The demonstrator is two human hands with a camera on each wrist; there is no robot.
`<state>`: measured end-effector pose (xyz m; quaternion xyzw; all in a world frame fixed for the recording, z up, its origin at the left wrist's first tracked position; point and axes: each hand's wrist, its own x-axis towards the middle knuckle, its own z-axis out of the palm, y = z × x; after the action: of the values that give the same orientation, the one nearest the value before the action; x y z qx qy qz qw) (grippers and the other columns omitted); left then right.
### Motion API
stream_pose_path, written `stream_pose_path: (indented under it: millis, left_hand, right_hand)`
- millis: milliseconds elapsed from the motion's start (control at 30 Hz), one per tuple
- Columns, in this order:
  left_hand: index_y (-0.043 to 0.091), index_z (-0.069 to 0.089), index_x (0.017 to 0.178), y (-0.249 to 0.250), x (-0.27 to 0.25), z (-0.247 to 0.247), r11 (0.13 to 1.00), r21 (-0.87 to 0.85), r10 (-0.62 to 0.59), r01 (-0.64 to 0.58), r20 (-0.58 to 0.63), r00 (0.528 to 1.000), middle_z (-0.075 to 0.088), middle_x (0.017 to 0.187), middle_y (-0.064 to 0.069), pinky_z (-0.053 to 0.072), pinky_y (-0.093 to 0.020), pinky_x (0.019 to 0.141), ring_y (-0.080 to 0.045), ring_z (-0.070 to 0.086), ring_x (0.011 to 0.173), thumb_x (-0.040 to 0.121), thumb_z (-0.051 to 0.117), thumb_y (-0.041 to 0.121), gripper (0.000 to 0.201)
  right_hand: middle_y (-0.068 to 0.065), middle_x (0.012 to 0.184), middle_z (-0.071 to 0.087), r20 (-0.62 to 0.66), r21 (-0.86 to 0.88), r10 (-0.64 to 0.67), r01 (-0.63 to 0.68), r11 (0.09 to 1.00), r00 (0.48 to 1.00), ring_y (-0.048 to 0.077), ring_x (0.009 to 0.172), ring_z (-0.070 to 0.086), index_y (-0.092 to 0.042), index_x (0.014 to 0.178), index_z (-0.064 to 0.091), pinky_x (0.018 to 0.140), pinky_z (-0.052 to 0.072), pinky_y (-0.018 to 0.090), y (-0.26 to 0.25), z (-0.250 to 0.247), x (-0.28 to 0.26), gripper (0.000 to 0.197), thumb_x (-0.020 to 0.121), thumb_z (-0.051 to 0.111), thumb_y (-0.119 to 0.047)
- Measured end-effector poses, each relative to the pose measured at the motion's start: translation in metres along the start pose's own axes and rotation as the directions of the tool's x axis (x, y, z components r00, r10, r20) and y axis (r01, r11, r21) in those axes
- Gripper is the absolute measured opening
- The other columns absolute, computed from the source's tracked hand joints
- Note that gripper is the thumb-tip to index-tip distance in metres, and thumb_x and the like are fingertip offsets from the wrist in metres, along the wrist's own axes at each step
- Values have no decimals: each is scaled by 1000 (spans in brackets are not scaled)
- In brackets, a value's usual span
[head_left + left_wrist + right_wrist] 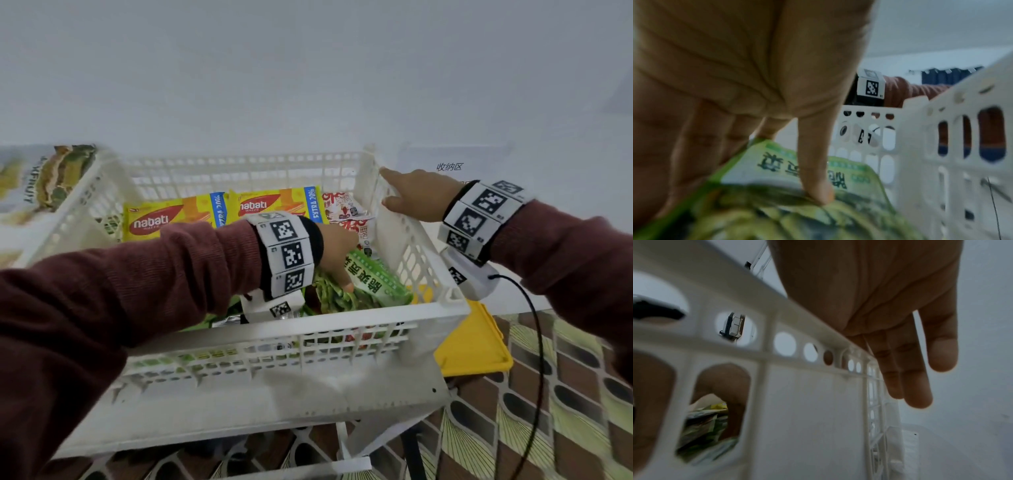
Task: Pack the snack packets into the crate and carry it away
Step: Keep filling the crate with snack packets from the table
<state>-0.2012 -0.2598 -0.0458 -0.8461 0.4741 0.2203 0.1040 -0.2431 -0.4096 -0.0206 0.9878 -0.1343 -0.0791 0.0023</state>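
Our left hand (334, 250) pinches the green crinkled snack packet (370, 281) inside the white perforated plastic crate (260, 325), at four o'clock. Our right hand (418, 198), fingers straight, rests on the three o'clock rim. We are packing; next, probably release it and grasp both rims.

yellow tray (476, 346) at my table's (239, 404) near right corner | white sheet with printed characters (452, 161) at its far right | patterned floor (548, 411) below me | black cable (534, 325) hanging at right
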Motion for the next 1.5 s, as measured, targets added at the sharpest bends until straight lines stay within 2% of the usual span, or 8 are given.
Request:
stream_pose_path:
  millis: [167,400,567,767,933,1200,1400,1500]
  left_hand:
    - [17,5,149,-8,-3,-21,981,-105,154,-161,-69,986,17,155,-4,23,-22,105,-19,24,140,89,58,13,80]
    - [9,29,137,2,15,-7,963,-187,174,-195,-123,977,51,125,-13,31,-21,67,-28,50,114,74,76,14,78]
    - [4,44,122,10,13,-9,976,-122,149,-179,-220,964,53,120,-11,36,-24,78,-24,51,107,76,74,26,59]
    - [11,50,127,-43,-13,-26,997,58,-58,52,115,992,49,111,-3,34,-23,83,-15,46,102,84,66,31,50]
    - [16,34,138,-70,-21,-2,994,97,-69,52,186,980,37,143,-7,35,-33,101,-25,38,130,80,70,23,69]
    - [2,54,122,-98,-39,-7,996,-37,-76,76,11,997,59,122,-12,41,-28,80,-22,54,95,86,62,14,39]
    - [2,53,123,-110,-46,-1,997,14,-78,77,45,996,58,120,-16,37,-27,78,-28,54,105,90,56,10,33]
    - [5,51,126,-116,-49,-1,995,-27,-95,95,-3,995,54,119,-10,39,-31,84,-26,50,110,91,54,9,35]
  right_hand:
    - [24,121,52,-3,20,4,-4,1000,1000,37,107,54,-13,145,17,85,45,40,-1,1,0,55,96,38,-29]
    - [24,124,50,-20,19,4,-4,1000,1000,37,110,53,-14,145,17,87,43,40,-2,2,0,54,97,36,-30]
    - [22,129,49,-14,-46,8,-9,999,1000,36,115,51,-18,146,14,89,41,40,-1,0,-2,56,97,34,-38]
    - [8,141,45,65,-154,-43,53,987,997,26,129,42,-18,144,27,105,33,40,-9,-37,-7,67,89,41,-54]
    - [8,113,61,-25,-218,-265,254,942,964,22,101,54,-9,117,59,90,40,31,-61,-79,1,45,80,68,-32]
    - [-8,28,49,470,-46,-340,408,912,814,1,32,45,-12,52,51,45,40,16,-149,-9,27,45,79,67,-44]
    - [6,98,64,388,-127,-396,474,871,832,17,71,54,-8,109,58,51,39,16,-171,15,20,41,77,72,-29]
    - [2,64,48,450,-7,-469,528,849,760,20,63,46,-14,64,48,51,35,18,-170,11,25,31,79,71,-28]
